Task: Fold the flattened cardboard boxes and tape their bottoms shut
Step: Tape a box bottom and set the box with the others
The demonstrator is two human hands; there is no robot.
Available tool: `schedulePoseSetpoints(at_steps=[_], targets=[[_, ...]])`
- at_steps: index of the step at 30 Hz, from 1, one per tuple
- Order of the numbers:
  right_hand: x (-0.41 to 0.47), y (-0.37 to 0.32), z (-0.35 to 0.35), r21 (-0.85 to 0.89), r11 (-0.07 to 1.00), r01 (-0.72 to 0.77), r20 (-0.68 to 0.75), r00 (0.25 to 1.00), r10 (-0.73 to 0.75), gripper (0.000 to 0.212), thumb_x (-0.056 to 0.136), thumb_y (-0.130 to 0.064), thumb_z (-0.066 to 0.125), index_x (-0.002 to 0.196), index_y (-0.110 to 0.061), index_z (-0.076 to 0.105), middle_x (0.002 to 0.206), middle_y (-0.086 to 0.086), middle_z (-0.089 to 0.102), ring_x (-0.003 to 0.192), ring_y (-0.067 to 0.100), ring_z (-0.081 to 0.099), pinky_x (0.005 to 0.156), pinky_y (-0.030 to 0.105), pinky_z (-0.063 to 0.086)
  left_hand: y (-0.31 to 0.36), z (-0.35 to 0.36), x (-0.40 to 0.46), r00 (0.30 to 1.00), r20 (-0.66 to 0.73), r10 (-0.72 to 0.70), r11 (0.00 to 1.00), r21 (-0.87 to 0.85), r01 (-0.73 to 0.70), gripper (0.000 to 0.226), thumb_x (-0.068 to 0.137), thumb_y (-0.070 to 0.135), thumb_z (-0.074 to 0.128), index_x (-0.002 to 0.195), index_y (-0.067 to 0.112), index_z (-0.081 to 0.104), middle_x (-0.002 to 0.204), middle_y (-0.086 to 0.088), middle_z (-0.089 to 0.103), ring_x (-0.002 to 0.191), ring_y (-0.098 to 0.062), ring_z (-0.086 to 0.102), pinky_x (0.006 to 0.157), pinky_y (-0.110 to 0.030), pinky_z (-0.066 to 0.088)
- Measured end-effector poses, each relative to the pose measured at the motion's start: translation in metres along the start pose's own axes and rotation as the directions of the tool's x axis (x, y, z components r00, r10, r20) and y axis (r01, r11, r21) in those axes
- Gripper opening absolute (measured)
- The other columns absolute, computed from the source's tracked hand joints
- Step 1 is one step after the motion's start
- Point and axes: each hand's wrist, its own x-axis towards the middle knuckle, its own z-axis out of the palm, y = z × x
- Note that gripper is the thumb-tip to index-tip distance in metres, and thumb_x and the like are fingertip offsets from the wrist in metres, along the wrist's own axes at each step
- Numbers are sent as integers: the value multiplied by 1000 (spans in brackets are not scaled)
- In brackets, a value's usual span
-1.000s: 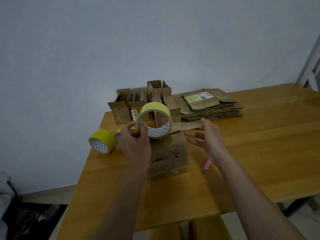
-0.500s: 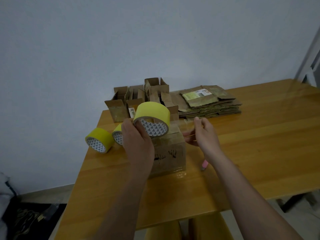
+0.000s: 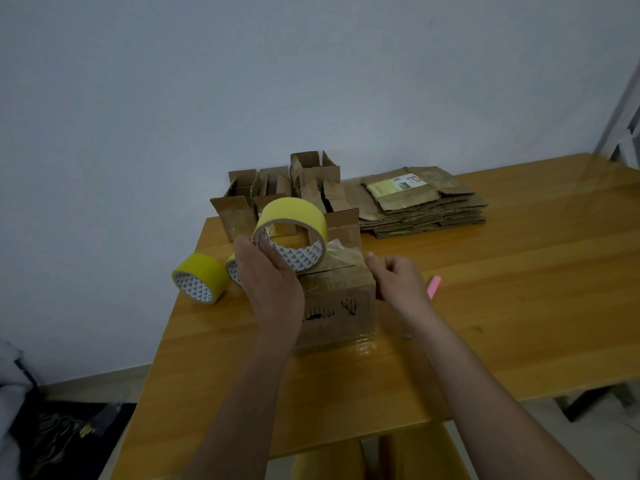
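Observation:
A folded cardboard box [image 3: 337, 306] stands on the wooden table [image 3: 485, 323], closed flaps facing up. My left hand [image 3: 268, 278] grips a yellow tape roll [image 3: 291, 233] just above the box's top left edge. A clear strip of tape [image 3: 341, 252] runs from the roll across the box top. My right hand [image 3: 398, 280] sits at the box's upper right corner with fingers curled, pinching the strip's end down over that edge. The box's right side is hidden behind this hand.
Two more yellow tape rolls [image 3: 199, 277] lie left of the box. Several folded open boxes [image 3: 277, 195] stand behind, near the wall. A stack of flattened boxes [image 3: 422, 202] lies at the back right. A pink cutter [image 3: 433, 286] rests right of my right hand.
My right hand pulled the tape strip out, then brought its end down onto the box's right edge. The roll in my left hand dropped closer to the box top.

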Motion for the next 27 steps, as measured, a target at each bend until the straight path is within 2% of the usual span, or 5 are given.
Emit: schedulePoseSetpoints(at_steps=[7,10,16,23,27], targets=[[2,1,-4,-87,990,-107,-17,994,106,53,90,-54,57,66,-7,59,61,10,57,55,20,55,65,37,54,1,1,-1,1000,-3,2,1000,19,-2,20,105,18,29,87,11,33,74,1,31,68,-18,32,53,-24,22],[1,1,-11,-234,957,-171,-68,985,160,63,83,-54,67,120,-4,58,101,7,62,88,21,64,78,48,58,0,-1,-1,1000,3,0,1000,10,0,20,106,19,29,87,11,33,72,4,28,66,-15,29,52,-22,25],[-27,-5,-1,-194,805,561,-109,803,-586,31,93,-4,52,120,-8,66,116,-2,65,110,-2,54,97,9,42,4,-3,-3,1000,27,3,1000,-12,-3,22,105,22,35,86,11,36,71,5,32,61,-7,31,54,-15,32],[-27,12,19,-221,765,605,12,786,-618,46,94,-33,41,124,-7,65,133,7,60,131,13,50,110,34,42,-9,-15,1,981,91,-170,979,-94,179,21,90,32,67,103,18,57,97,-1,60,83,-7,56,60,-9,40],[-30,10,21,-268,759,594,6,788,-615,48,95,-34,36,124,-8,65,133,6,60,131,7,46,108,14,32,-28,-13,-2,975,153,-159,986,-14,163,25,85,38,72,85,17,58,97,-10,61,86,-20,57,66,-22,44]])
